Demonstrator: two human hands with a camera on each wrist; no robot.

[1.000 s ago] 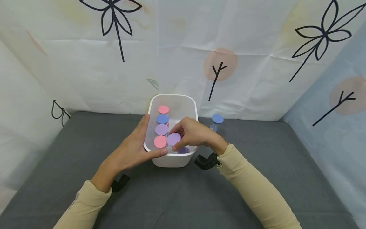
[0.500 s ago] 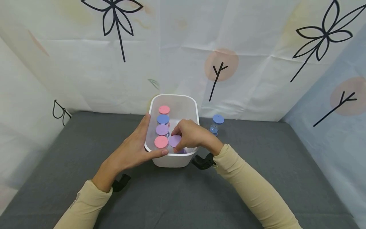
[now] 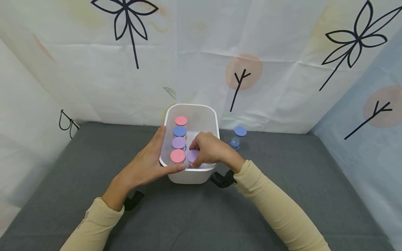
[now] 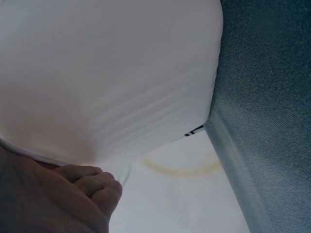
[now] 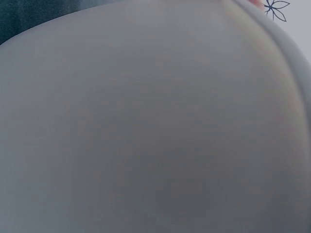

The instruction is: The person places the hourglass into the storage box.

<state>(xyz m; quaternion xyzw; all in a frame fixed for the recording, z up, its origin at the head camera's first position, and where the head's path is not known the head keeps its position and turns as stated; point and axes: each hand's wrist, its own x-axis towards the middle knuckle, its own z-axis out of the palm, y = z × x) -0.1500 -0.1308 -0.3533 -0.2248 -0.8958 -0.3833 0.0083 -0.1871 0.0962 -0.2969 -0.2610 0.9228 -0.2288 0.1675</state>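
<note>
In the head view a white plastic bin stands on the dark grey cloth. My left hand grips its left side, thumb over the near rim; the left wrist view shows the fingers bent beneath the rim. Inside the bin, my right hand pinches a small purple-capped bottle near the front. Beside it runs a row along the left wall: a pink-capped bottle, a purple-capped one, a blue-capped one and a pink-capped one. The held bottle's base is mostly hidden by my fingers.
A clear bottle with a blue cap stands on the cloth right of the bin, by the back wall. Printed fabric hangs behind and at both sides. The bin's wall fills most of the right wrist view.
My right hand has lowered the purple-capped bottle in the bin, and its tilt has lessened. The right forearm has shifted slightly left, uncovering more of the blue-capped bottle outside. The left hand keeps its hold.
</note>
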